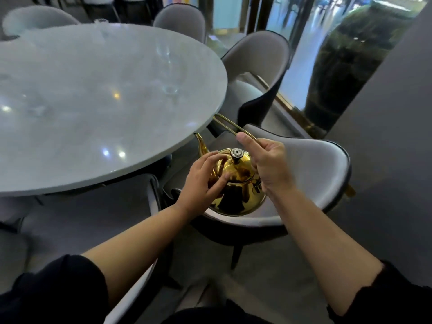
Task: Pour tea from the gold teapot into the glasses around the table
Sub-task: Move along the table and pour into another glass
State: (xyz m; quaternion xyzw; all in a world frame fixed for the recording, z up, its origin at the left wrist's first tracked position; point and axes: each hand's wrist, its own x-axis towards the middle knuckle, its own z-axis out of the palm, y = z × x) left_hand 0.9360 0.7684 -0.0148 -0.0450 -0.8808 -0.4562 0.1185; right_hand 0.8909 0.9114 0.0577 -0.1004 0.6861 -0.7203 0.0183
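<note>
The right hand [268, 164] is closed round the wire handle [224, 122] of the gold teapot [236, 197], thumb on top. The left hand [201, 185] rests on the pot's shoulder beside the lid knob [235, 153], its fingers loosely bent, touching rather than gripping. The pot is off the worktop, over the seat of a grey chair [322, 174]; I cannot tell whether it rests there or hangs. Its spout [201, 146] points to 11 o'clock, just short of the rim.

No tea is running. The nearest glass [170, 89], at 11 o'clock from the hands, looks clear, though blur hides much, as does the far glass [101, 22] at 12 o'clock. By my reading the pouring in this stretch is all to come, and the pot must first be carried over the rim.

The worktop [93, 127] is round, pale and glossy, with lamp glints. More grey chairs ring it from 12 to 2 o'clock, and bright glazing stands beyond at 1 o'clock.
</note>
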